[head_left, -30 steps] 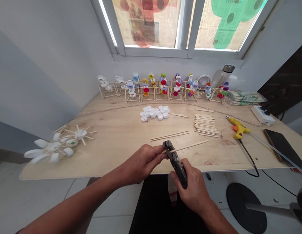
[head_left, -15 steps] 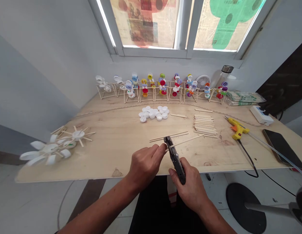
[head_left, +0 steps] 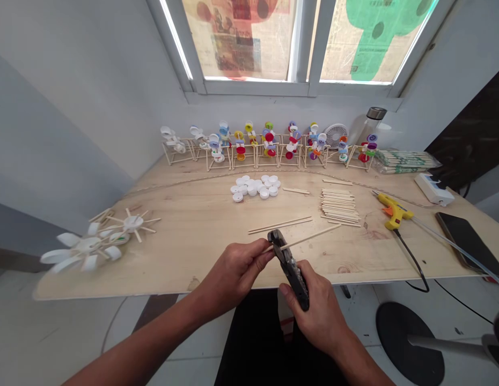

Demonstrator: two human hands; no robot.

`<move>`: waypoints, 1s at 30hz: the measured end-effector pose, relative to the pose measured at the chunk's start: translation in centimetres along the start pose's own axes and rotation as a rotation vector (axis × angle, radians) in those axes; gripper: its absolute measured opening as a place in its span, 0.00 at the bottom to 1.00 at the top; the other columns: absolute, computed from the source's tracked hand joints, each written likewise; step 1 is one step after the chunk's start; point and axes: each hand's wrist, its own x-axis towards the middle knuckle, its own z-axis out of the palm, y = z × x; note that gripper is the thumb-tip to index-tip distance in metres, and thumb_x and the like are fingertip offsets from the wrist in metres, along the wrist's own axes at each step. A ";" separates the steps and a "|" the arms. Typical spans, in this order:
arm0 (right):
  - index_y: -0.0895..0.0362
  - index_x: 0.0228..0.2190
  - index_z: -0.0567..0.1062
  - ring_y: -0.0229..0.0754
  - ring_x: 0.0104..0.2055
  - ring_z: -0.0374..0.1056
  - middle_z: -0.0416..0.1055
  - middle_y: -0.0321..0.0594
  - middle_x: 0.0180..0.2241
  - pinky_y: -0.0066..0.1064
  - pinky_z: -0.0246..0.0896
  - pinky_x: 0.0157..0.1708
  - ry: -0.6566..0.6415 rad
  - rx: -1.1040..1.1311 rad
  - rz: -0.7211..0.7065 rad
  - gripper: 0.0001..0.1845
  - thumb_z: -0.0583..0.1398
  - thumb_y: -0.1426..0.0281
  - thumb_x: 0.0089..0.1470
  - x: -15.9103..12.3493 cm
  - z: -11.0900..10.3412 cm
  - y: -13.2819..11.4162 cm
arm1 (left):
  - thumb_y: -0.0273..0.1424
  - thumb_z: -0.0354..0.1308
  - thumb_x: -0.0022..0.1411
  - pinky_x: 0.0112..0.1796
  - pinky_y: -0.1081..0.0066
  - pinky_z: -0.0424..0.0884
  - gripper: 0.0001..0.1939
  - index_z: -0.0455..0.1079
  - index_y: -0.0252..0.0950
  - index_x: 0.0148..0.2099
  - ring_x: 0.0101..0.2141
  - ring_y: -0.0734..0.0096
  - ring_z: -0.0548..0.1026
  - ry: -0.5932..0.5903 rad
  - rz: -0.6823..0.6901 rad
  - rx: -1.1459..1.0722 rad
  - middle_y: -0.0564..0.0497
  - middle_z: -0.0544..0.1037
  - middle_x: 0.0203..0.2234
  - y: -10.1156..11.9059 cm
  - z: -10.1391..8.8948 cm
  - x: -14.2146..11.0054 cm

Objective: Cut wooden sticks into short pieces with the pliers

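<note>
My left hand [head_left: 237, 271] is closed, thumb and fingertips pinching one end of a thin wooden stick [head_left: 314, 236]. The stick slants up to the right across the table. In my right hand [head_left: 322, 308] is a pair of black pliers [head_left: 293, 273], its fingers wrapped round the handles. The pliers' head sits around the stick close to my left fingertips; whether the jaws bite into it I cannot make out. Two loose sticks [head_left: 279, 224] lie just beyond the pliers. A stack of cut sticks [head_left: 338, 205] lies farther right.
White bottle caps [head_left: 252, 187] sit mid-table. Cap-and-stick wheels [head_left: 88, 246] lie at left. Stick frames with coloured caps [head_left: 269, 147] line the back. At right are a yellow glue gun [head_left: 395, 210], a phone [head_left: 464, 241], a power strip [head_left: 434, 190] and bagged sticks [head_left: 406, 161].
The pliers' head has tipped slightly left and down. My left hand has turned a little, its thumb now showing along the stick. The stick's far end has shifted slightly right.
</note>
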 end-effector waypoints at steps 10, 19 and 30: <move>0.54 0.26 0.59 0.38 0.19 0.60 0.62 0.31 0.18 0.26 0.47 0.20 0.026 -0.078 0.019 0.09 0.52 0.63 0.53 0.5 0.7 0.0 | 0.28 0.44 0.63 0.23 0.79 0.58 0.10 0.61 0.35 0.30 0.20 0.79 0.64 0.103 0.071 0.163 0.56 0.66 0.18 -0.6 0.5 0.1; 0.54 0.24 0.58 0.38 0.19 0.60 0.62 0.31 0.17 0.25 0.46 0.20 -0.010 -0.074 0.082 0.11 0.52 0.62 0.53 1.2 1.1 0.4 | 0.26 0.50 0.60 0.21 0.75 0.56 0.06 0.66 0.33 0.40 0.18 0.76 0.63 0.436 0.294 0.721 0.56 0.66 0.16 -3.5 3.3 0.3; 0.54 0.28 0.61 0.40 0.22 0.63 0.66 0.33 0.21 0.26 0.49 0.22 -0.024 -0.042 0.039 0.08 0.54 0.63 0.52 0.8 0.1 0.5 | 0.26 0.46 0.62 0.20 0.79 0.55 0.09 0.61 0.35 0.29 0.17 0.81 0.60 0.174 0.147 0.164 0.58 0.62 0.16 -1.4 1.5 0.2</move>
